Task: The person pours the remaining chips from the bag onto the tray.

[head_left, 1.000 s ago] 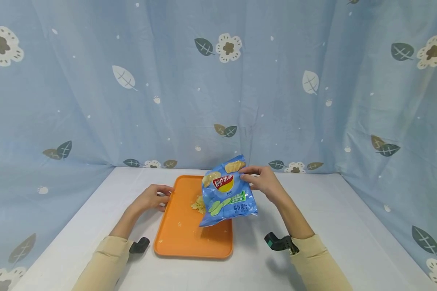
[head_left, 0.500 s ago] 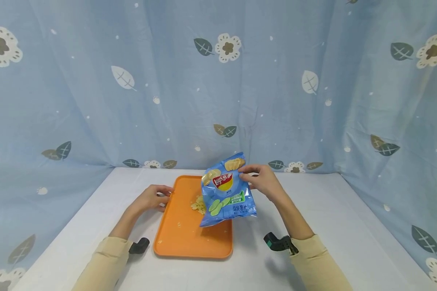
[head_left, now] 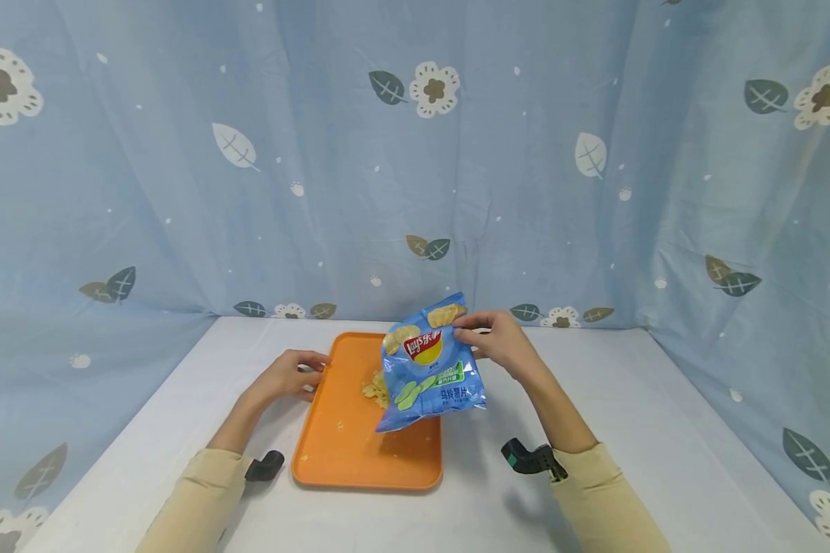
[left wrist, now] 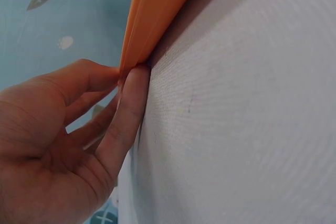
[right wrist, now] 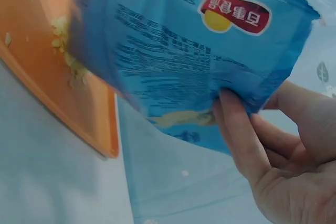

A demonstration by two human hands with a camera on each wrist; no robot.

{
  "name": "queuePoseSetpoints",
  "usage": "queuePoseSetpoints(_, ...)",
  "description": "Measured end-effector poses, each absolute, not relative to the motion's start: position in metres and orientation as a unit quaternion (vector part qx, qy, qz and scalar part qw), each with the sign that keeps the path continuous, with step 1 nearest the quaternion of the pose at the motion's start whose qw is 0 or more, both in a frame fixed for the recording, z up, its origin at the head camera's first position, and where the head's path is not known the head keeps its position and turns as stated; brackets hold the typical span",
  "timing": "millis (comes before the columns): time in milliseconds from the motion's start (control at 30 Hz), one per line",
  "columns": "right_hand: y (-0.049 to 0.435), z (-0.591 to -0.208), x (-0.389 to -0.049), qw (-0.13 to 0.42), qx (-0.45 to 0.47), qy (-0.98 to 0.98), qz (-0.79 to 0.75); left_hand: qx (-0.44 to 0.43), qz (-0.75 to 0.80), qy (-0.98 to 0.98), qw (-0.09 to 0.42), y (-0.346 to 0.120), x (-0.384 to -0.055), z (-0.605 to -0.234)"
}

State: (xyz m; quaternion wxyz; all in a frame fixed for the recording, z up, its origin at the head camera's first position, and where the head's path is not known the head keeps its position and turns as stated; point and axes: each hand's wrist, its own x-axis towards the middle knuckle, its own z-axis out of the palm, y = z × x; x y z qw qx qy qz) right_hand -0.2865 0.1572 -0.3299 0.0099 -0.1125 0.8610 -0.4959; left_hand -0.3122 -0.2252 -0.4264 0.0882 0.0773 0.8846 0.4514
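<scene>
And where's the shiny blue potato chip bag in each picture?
Head: the shiny blue potato chip bag is just below the centre, tilted.
Left wrist: I can't see it there.
Right wrist: top middle, its other side showing, pinched by the right hand.
Landmark: the rectangular orange tray, lower middle in head, top in left wrist, upper left in right wrist.

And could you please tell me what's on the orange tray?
Yellow food pieces and crumbs lie on the orange tray; in the head view, the blue bag covers part, hiding anything there.
</scene>
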Motion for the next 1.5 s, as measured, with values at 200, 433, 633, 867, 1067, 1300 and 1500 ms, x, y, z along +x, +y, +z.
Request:
queuePoseSetpoints(200, 0.1586, -0.3289, -0.2861, 0.013, -0.113, 0.862, -0.495, 0.08, 0.449, 0.885, 0.088, -0.2252, -0.3128, -0.427)
queuePoseSetpoints(433, 0.1596, -0.3263, -0.2866, 0.017, -0.113, 0.861, -0.497, 0.084, 0.454, 0.883, 0.086, -0.2264, -0.3139, -0.4283)
queuePoseSetpoints(633, 0.1607, -0.3259, -0.2871, 0.018, -0.106, 0.86, -0.499, 0.084, 0.458, 0.881, 0.086, -0.227, -0.3138, -0.4284)
queuePoseSetpoints(867, 0.1613, -0.3242, -0.2864, 0.009, -0.1, 0.862, -0.497, 0.087, 0.456, 0.881, 0.089, -0.2258, -0.3121, -0.4278)
queuePoseSetpoints(1067, 0.1613, -0.3247, -0.2855, 0.005, -0.102, 0.862, -0.497, 0.087, 0.458, 0.88, 0.088, -0.2248, -0.3119, -0.4279)
queuePoseSetpoints(1300, 0.1624, -0.3248, -0.2857, 0.007, -0.105, 0.865, -0.491, 0.083, 0.463, 0.878, 0.088, -0.2241, -0.3117, -0.4276)
queuePoseSetpoints(1500, 0.1662, -0.3229, -0.2856, 0.014, -0.11, 0.868, -0.484, 0.08, 0.459, 0.881, 0.086, -0.2241, -0.3118, -0.4278)
